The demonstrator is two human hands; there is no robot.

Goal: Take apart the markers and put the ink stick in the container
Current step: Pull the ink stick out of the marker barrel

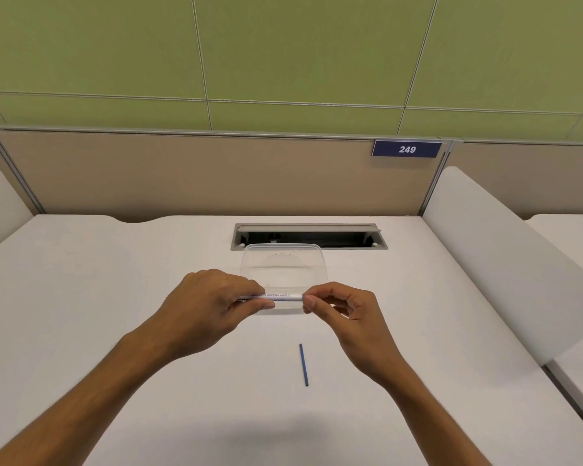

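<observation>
I see left hand (212, 299) gripping white plastic marker (281, 297) | right hand (342, 312) pinching its end | thin blue ink stick (304, 364) on white tabletop (115, 280) | clear plastic container (283, 264) behind

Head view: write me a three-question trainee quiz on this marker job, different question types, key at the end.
1. True or false: the blue ink stick already lies inside the clear container.
2. Multiple choice: the white marker is held by A) the left hand only, B) the right hand only, C) both hands, one at each end.
3. Fill in: the number on the blue sign on the partition is ___.

Key
1. False: it lies on the table, nearer the person than the container.
2. C: the left grip wraps one end, the right pinches the other.
3. 249
</observation>
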